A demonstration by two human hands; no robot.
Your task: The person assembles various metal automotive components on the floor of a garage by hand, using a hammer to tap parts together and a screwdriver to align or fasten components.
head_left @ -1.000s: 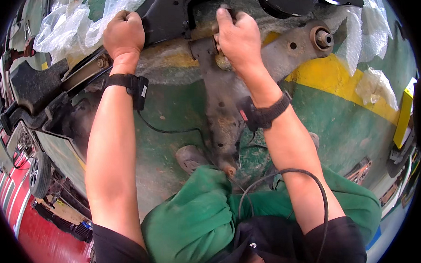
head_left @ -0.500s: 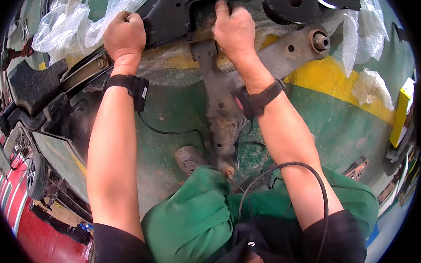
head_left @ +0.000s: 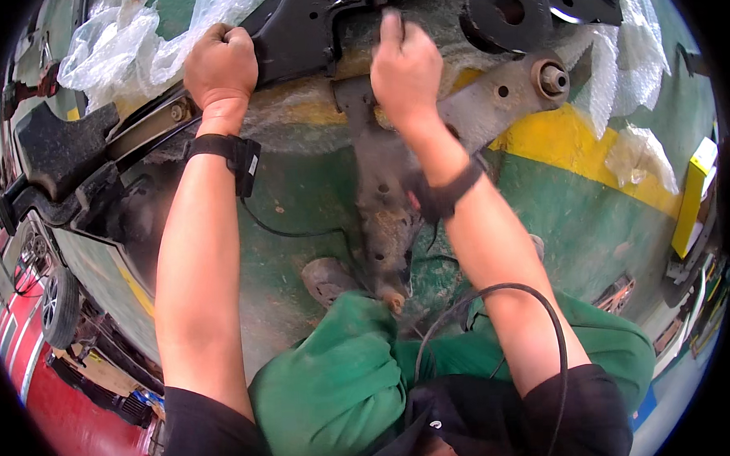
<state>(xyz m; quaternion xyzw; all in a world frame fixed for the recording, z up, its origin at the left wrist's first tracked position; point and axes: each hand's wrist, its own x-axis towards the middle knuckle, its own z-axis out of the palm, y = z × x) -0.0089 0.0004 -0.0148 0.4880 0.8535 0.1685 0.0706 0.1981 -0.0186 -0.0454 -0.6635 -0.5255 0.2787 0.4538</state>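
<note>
Right hand [head_left: 407, 75] shifts back from black metal frame [head_left: 304, 37], grasp can't tell | left hand [head_left: 221, 71] clenched on frame's left | frame looks unwrapped, remainder unclear

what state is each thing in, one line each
left hand: closed on the black frame's edge
right hand: partly curled, blurred, hold unclear
black frame: glossy
brown arm: dirty, worn
bubble wrap: crumpled
cable: bent in an arc
trousers: creased
</note>
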